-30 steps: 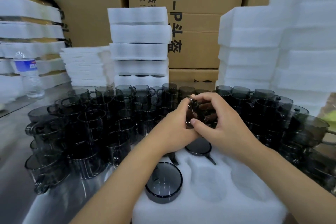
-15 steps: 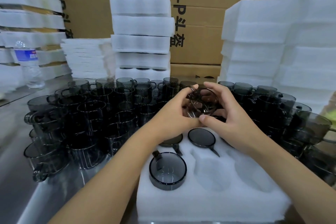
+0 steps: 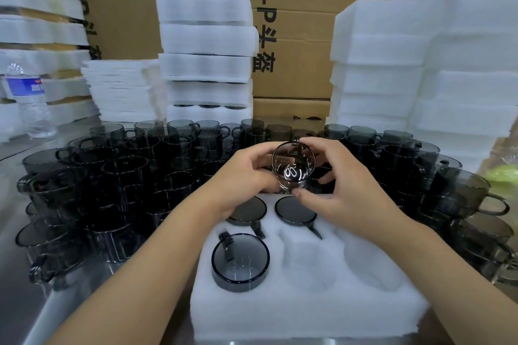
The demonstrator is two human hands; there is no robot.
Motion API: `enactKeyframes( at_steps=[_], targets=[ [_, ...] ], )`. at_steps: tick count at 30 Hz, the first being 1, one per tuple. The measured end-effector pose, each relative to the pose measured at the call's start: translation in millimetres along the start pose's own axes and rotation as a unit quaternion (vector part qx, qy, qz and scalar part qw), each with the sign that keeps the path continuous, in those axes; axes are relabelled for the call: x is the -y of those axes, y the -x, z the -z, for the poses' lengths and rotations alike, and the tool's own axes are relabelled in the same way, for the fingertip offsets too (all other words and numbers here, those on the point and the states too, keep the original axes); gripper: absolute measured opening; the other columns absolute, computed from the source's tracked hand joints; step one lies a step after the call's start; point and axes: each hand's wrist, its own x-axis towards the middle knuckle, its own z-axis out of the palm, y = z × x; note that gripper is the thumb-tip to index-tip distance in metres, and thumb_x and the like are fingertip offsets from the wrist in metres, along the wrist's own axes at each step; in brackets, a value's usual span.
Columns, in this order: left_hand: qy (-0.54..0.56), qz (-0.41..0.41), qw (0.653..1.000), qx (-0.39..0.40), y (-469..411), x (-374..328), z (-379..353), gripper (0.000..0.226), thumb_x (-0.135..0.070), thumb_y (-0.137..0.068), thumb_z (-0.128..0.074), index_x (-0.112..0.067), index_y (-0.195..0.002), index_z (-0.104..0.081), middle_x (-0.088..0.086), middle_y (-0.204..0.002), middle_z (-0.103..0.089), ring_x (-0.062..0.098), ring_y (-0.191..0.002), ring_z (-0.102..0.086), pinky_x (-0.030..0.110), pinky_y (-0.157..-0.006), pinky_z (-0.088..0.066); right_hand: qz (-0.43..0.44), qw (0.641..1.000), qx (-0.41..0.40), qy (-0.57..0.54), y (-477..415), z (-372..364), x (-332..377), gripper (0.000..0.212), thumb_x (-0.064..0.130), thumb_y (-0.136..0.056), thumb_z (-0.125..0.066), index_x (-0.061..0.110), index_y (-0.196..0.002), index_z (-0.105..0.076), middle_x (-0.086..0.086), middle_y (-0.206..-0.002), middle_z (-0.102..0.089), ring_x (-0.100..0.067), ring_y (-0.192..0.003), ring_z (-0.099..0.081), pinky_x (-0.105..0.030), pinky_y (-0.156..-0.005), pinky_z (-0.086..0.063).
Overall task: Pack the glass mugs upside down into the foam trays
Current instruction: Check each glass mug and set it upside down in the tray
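Smoky mug [image 3: 293,168], axis toward camera

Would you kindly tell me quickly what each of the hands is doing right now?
Left hand: gripping the glass mug.
Right hand: gripping the same mug.

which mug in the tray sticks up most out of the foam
The front-left mug: its side wall stands above the foam tray, while the back-left mug and back-right mug sit nearly flush.
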Motion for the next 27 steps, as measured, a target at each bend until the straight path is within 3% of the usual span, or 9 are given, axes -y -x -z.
enactKeyframes(
  at_steps=[4,7,11,15,19,22,25,27],
  targets=[
    [0.000,0.000,1.000,-0.010,0,1,0,0.067,0.025,-0.075,-0.049,-0.030,-0.109,-0.064,0.001,-0.107,-0.070,0.016,-0.092,-0.066,0.028,-0.077,-0.052,0.010,1.000,-0.003,0.007,1,0,3,0.066,0.036,-0.071,-0.073,0.043,-0.126,-0.036,0.025,-0.117,-0.041,0.005,-0.106,-0.046,-0.004,-0.080,-0.036],
    [-0.001,0.004,1.000,-0.008,0,0,0,0.065,0.024,-0.077,-0.053,-0.026,-0.119,-0.061,0.004,-0.114,-0.067,0.012,-0.090,-0.069,0.024,-0.077,-0.054,0.031,0.999,-0.011,0.015,2,2,6,0.066,0.037,-0.069,-0.074,0.041,-0.124,-0.037,0.019,-0.118,-0.037,0.002,-0.104,-0.045,-0.009,-0.081,-0.040],
    [-0.022,0.016,1.000,0.002,-1,1,-1,0.071,0.019,-0.074,-0.063,-0.023,-0.130,-0.053,0.007,-0.120,-0.062,0.020,-0.097,-0.068,0.028,-0.086,-0.055,0.041,0.999,-0.011,-0.004,1,4,12,0.068,0.037,-0.066,-0.080,0.042,-0.120,-0.038,0.017,-0.125,-0.038,0.008,-0.110,-0.041,-0.007,-0.087,-0.038],
    [-0.025,0.014,0.999,0.023,-1,1,-1,0.071,0.016,-0.075,-0.065,-0.029,-0.127,-0.050,0.004,-0.113,-0.064,0.013,-0.087,-0.066,0.021,-0.076,-0.053,0.025,0.999,-0.022,-0.023,1,7,19,0.065,0.037,-0.067,-0.081,0.050,-0.116,-0.041,0.021,-0.116,-0.049,0.007,-0.107,-0.047,-0.005,-0.083,-0.039],
    [-0.043,0.012,0.998,0.041,0,1,0,0.063,0.018,-0.080,-0.046,-0.029,-0.121,-0.056,-0.008,-0.096,-0.071,0.004,-0.077,-0.064,0.021,-0.067,-0.049,-0.026,0.997,-0.038,-0.060,2,15,27,0.048,0.044,-0.065,-0.073,0.040,-0.109,-0.056,0.019,-0.102,-0.061,-0.001,-0.096,-0.058,-0.010,-0.078,-0.044],
    [-0.057,0.014,0.998,0.025,-1,1,-2,0.052,0.014,-0.086,-0.046,-0.030,-0.106,-0.065,0.001,-0.098,-0.072,0.013,-0.086,-0.065,0.034,-0.077,-0.053,-0.074,0.978,0.050,-0.187,2,24,32,0.043,0.047,-0.062,-0.066,0.031,-0.102,-0.063,0.010,-0.095,-0.068,-0.011,-0.087,-0.065,-0.022,-0.077,-0.053],
    [-0.051,0.028,0.998,0.026,-3,1,-3,0.047,0.013,-0.086,-0.046,-0.022,-0.110,-0.065,-0.004,-0.092,-0.073,0.008,-0.080,-0.066,0.023,-0.070,-0.050,-0.086,0.934,0.219,-0.268,3,31,34,0.045,0.040,-0.062,-0.070,0.019,-0.101,-0.064,-0.002,-0.093,-0.069,-0.020,-0.086,-0.065,-0.028,-0.077,-0.054],
    [-0.047,0.035,0.998,0.025,-3,1,-3,0.043,0.011,-0.088,-0.046,-0.021,-0.111,-0.064,-0.006,-0.091,-0.072,0.004,-0.077,-0.066,0.023,-0.073,-0.050,-0.081,0.912,0.302,-0.264,4,33,36,0.043,0.036,-0.062,-0.074,0.019,-0.100,-0.064,-0.002,-0.090,-0.065,-0.018,-0.081,-0.060,-0.031,-0.073,-0.049]
  ],
)
